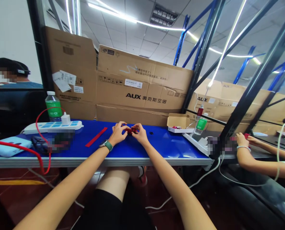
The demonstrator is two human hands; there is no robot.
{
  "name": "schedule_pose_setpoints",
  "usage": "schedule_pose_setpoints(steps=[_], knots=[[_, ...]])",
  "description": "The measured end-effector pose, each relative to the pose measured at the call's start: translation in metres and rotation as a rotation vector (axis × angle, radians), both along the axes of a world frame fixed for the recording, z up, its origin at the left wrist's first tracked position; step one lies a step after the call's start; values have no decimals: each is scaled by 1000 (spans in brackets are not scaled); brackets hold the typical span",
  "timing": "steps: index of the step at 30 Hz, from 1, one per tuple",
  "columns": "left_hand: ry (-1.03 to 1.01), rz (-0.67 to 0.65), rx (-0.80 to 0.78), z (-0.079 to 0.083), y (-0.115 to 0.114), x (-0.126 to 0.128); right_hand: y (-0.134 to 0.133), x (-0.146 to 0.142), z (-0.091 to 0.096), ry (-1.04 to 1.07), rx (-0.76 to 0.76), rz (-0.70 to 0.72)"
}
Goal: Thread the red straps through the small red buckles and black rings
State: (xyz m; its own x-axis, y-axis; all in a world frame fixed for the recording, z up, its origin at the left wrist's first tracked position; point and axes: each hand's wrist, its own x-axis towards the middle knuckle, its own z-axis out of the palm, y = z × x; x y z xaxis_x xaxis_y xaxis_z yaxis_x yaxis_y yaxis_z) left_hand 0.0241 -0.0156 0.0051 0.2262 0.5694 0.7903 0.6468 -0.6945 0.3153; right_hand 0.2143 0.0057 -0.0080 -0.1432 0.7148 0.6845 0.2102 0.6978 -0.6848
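Two bare hands meet above the blue counter [171,147], the left hand [118,133] and the right hand [139,134] each with its grip pinched on a small dark-red piece [133,129]. It sits between their fingertips, near the middle of the counter; the fingers cover much of it, so its shape is hard to make out. A green-strapped watch [106,145] circles the left wrist. To the left of that hand a red strip [96,137] lies slantwise; just right of the other hand is a black bit [151,133], too small to identify. Farther right stands an open box [179,130] with red bits inside, mostly hidden by its front wall. On the left, a power strip [76,125] hides the foot of a green-labelled bottle [53,107], and the things beside the dark cables are blurred out. At the right edge, a co-worker's hands [243,140] hold something red, partly hidden; that person is cut off by the frame.
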Motion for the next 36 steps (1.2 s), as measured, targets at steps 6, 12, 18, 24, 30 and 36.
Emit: schedule_pose_setpoints(steps=[6,12,18,24,30,36], knots=[[-16,119,-59,-5,8,-1,-13,-3,8,-69,55,59],[-156,-178,-193,-3,15,-3,-13,-5,6,-46,26,148],[-303,-272,-285,-5,20,-4,-14,-4,5,-142,41,108],[-320,-244,-289,-6,19,-2,-18,-5,9,-247,133,42],[-220,-171,-257,-7,16,-2,-23,-4,12,-381,203,30],[-195,-199,-285,-9,20,-3,-24,-6,12,-416,210,35]])
